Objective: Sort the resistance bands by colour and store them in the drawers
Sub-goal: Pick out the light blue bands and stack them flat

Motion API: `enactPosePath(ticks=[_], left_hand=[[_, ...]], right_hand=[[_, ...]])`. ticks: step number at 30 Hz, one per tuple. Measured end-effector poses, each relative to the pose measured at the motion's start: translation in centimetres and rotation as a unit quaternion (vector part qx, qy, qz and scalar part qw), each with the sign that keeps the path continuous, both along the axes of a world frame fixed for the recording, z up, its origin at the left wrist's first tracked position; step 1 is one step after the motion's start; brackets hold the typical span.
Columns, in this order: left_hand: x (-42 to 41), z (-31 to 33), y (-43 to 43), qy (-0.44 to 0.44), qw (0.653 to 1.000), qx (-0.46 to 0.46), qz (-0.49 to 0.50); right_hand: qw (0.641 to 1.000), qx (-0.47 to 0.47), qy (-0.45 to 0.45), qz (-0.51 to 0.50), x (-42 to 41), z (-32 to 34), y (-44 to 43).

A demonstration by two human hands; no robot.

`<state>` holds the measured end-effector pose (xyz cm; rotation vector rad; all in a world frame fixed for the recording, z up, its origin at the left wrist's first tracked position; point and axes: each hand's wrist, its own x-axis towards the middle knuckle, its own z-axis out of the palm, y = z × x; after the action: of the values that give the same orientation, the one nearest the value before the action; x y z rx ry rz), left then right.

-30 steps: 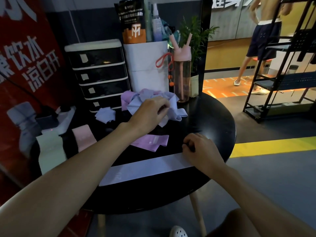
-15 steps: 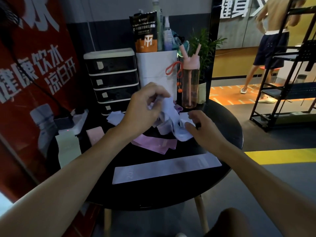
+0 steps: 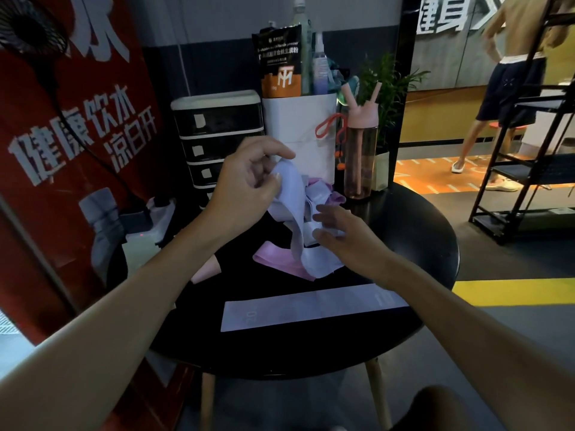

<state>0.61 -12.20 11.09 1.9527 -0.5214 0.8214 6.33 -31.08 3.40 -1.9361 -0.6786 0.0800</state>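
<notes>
Resistance band (image 3: 291,194) hangs pinched in my left hand (image 3: 245,188), raised, I judge, so my right hand (image 3: 342,237), fingers spread, can untangle it.

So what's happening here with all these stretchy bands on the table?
A person is sorting resistance bands at a round black table. The left hand pinches a pale lilac band and holds it up over the tangled pile. The right hand reaches into its lower end; whether it grips is unclear. Another lilac band lies flat near the front edge, and a pink band lies under the tangle. The drawers of the drawer unit that show are shut.
</notes>
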Motion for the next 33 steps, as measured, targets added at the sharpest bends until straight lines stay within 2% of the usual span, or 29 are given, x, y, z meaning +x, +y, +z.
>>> enactPosePath(ticks=[6, 10, 14, 19, 22, 24, 29, 33], left_hand=[[-1.0, 0.2, 0.3, 0.056, 0.998, -0.008, -0.033], [-1.4, 0.8, 0.6, 0.048, 0.998, -0.032, -0.010], [-1.5, 1.3, 0.8, 0.018, 0.991, -0.127, 0.028], [-1.3, 1.7, 0.9, 0.040, 0.969, -0.239, 0.048], [-1.4, 1.8, 0.2, 0.053, 0.964, -0.252, 0.068], [-1.6, 1.8, -0.3, 0.075, 0.961, -0.258, 0.070], [-2.6, 2.2, -1.5, 0.111, 0.953, -0.282, 0.027], [-2.7, 2.2, -1.8, 0.100, 0.948, -0.302, 0.016]], right_hand=[[0.996, 0.049, 0.004, 0.069, -0.8, 2.2, 1.4], [0.997, 0.051, 0.000, 0.054, -1.0, 3.7, 1.7], [0.996, 0.071, -0.016, 0.044, -1.0, 5.4, 2.1], [0.993, 0.104, -0.037, 0.043, -0.9, 6.4, 2.7], [0.985, 0.133, -0.108, -0.006, -1.6, 6.9, 3.4], [0.982, 0.159, -0.105, 0.003, -1.8, 7.2, 3.7], [0.986, 0.144, -0.067, 0.046, -2.1, 7.6, 3.3], [0.983, 0.163, -0.082, -0.010, -1.2, 7.3, 3.0]])
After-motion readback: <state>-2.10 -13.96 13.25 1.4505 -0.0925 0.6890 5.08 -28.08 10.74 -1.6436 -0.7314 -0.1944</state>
